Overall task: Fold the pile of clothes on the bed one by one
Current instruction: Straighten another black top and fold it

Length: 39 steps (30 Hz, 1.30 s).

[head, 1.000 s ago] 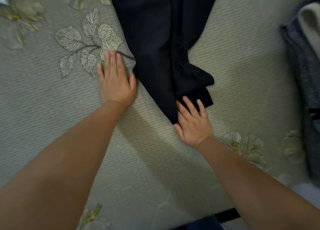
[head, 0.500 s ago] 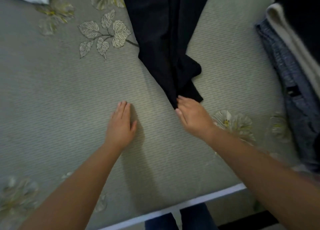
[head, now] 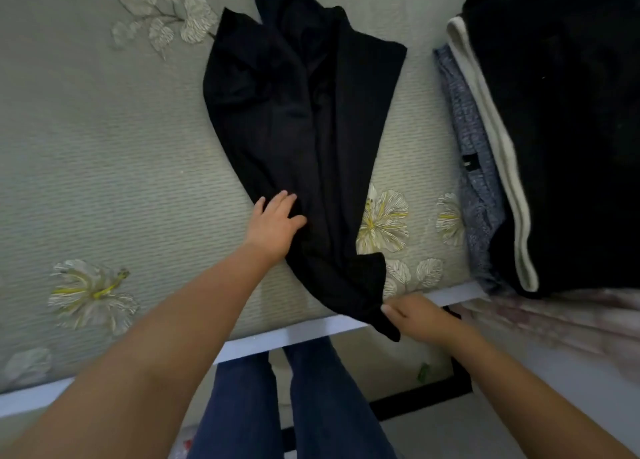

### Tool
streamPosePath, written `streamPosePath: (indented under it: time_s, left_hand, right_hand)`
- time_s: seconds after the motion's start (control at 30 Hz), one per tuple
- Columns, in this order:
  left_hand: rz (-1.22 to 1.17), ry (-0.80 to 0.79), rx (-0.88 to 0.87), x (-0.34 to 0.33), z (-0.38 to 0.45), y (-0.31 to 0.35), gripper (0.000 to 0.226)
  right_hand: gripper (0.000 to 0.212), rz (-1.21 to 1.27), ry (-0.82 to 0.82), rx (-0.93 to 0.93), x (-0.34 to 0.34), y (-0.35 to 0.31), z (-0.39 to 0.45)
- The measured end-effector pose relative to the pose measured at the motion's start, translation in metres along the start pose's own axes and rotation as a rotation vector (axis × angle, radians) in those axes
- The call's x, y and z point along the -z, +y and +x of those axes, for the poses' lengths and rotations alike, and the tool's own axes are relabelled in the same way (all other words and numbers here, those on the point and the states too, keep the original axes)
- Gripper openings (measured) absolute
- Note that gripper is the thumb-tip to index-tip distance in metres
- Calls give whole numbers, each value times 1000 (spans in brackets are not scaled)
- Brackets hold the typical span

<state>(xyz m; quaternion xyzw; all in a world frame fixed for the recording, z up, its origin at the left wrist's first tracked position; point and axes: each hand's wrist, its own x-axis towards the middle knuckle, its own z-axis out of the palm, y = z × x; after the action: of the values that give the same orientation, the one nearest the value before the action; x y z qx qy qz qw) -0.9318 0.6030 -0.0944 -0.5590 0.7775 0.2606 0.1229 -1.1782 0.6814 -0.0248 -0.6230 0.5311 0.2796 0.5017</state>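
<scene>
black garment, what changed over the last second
The black garment slid toward the bed's near edge, its tip now overhanging. The right hand, which lay on that end, now grips it. The left hand moved off the bedspread onto the garment. The clothes stack stayed put.

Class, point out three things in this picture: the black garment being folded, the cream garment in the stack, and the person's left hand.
black garment [head: 304, 112], head view, its wide upper part
cream garment [head: 491, 129], head view, its folded edge
left hand [head: 273, 225], head view, back of the hand
</scene>
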Motion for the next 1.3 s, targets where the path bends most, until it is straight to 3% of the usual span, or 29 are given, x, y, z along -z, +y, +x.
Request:
streamPosePath:
  time_s: [0.1, 0.17, 0.23, 0.3, 0.37, 0.43, 0.5, 0.57, 0.63, 0.73, 0.8, 0.93, 1.03, 1.13, 1.2, 1.3]
  left_hand:
    - [-65, 70, 13, 2, 2, 5, 30]
    - [-345, 102, 89, 7, -7, 4, 26]
    - [-642, 220, 274, 14, -23, 0, 21]
    - [-768, 369, 390, 17, -43, -6, 19]
    - [-698, 477, 389, 14, -64, -13, 18]
    - [-695, 552, 489, 4, -88, -21, 18]
    - [-831, 603, 740, -11, -112, -30, 18]
    - [-957, 517, 1037, -25, -134, -38, 20]
    - [-921, 415, 1167, -35, -149, -39, 24]
    - [-824, 400, 995, -35, -146, -28, 35]
    - [-903, 372, 1046, -33, -130, -22, 46]
    - [-1122, 372, 1245, -36, -107, -14, 36]
    - [-1437, 460, 1183, -32, -107, -9, 30]
    - [-1717, 597, 1006, -25, -133, -18, 21]
    - [-1619, 482, 851, -26, -155, -25, 19]
    - [-1412, 173, 690, -34, -175, -32, 31]
  right_hand:
    - [41, -9, 185, -117, 21, 17, 1]
    - [36, 38, 359, -205, 32, 22, 12]
    - [36, 162, 534, -255, 42, 16, 24]
    - [33, 285, 705, -213, 53, 2, 35]
    - [26, 382, 824, -93, 63, -19, 38]
    - [24, 341, 744, 112, 58, -40, 38]
    - [22, 191, 506, 330, 37, -58, 36]
    - [23, -27, 228, 450, 8, -68, 38]
    - [29, -203, 20, 465, -14, -73, 43]
    - [29, -212, 18, 424, -15, -78, 52]
    - [29, -199, 129, 399, -2, -79, 62]
    - [28, -249, 242, 396, 32, -91, 84]
    - [29, -304, 282, 421, 44, -109, 101]
    - [43, -295, 377, 471, 48, -134, 115]
    - [55, -264, 355, 508, 48, -158, 125]
    - [66, -273, 207, 520, 37, -190, 135]
